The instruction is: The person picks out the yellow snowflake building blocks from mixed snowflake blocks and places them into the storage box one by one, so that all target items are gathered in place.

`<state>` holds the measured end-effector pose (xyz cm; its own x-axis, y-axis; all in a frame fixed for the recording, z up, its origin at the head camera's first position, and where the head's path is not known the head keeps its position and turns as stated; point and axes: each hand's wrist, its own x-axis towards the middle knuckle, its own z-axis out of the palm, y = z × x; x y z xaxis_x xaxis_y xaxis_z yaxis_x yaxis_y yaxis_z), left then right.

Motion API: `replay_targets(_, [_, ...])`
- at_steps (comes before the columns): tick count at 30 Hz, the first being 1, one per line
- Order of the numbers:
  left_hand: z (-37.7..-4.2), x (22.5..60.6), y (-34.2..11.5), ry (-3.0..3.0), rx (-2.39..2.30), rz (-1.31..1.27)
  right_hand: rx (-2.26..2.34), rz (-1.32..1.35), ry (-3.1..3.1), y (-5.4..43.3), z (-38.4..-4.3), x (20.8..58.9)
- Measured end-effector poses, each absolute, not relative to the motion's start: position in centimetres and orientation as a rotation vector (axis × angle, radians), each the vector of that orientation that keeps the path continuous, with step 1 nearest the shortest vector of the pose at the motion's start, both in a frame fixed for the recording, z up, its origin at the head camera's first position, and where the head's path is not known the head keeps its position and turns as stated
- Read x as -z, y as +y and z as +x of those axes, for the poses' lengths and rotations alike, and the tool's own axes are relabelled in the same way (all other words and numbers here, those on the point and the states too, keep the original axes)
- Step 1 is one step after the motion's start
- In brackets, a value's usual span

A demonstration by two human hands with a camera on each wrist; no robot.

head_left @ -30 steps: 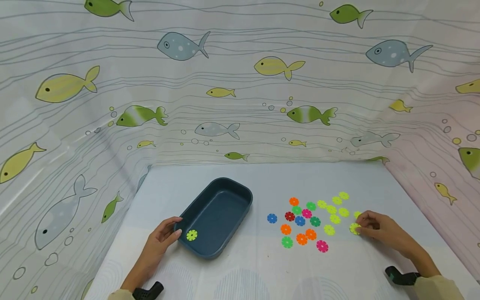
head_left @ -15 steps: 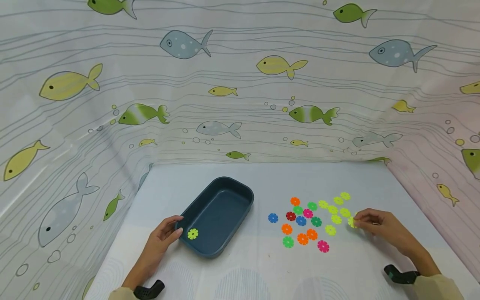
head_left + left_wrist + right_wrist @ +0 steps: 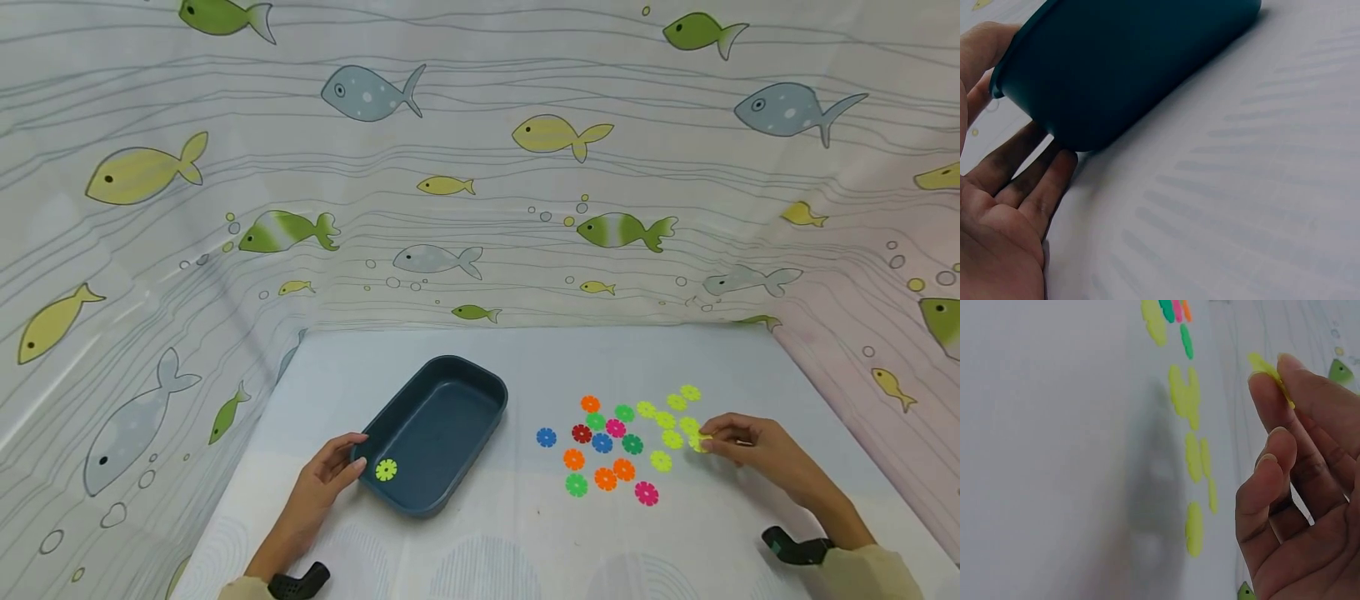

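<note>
A yellow disc [image 3: 1264, 365] is pinched between the thumb and index finger of the right hand [image 3: 757, 454], raised off the worktop [image 3: 495, 500]; loose yellow discs [image 3: 661, 461] are spread at that hand's ten o'clock, other coloured discs [image 3: 605, 478] at nine. The blue tray [image 3: 438, 433], farther off at nine, is gripped at its eight o'clock end by the left hand [image 3: 318, 475]; a lone disc [image 3: 386, 470] lies inside there. The pinched disc is probably best held lightly by its edge, the spare fingers lifted clear of neighbouring discs, and the tray steadied without tipping. The worktop is pale, faintly patterned with striped arcs towards six o'clock; it is enclosed at nine, twelve and three by fish-printed sheeting [image 3: 480, 158].
</note>
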<state>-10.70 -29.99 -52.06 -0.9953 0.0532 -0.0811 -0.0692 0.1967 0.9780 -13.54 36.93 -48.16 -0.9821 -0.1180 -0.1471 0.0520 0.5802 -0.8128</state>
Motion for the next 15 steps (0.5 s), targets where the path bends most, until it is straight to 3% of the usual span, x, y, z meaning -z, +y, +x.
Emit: replay_targets(15, [-10.6,52.1,-30.1,2.357,-1.931,-0.012,1.295,-0.084,2.695,35.5,-14.0,46.9])
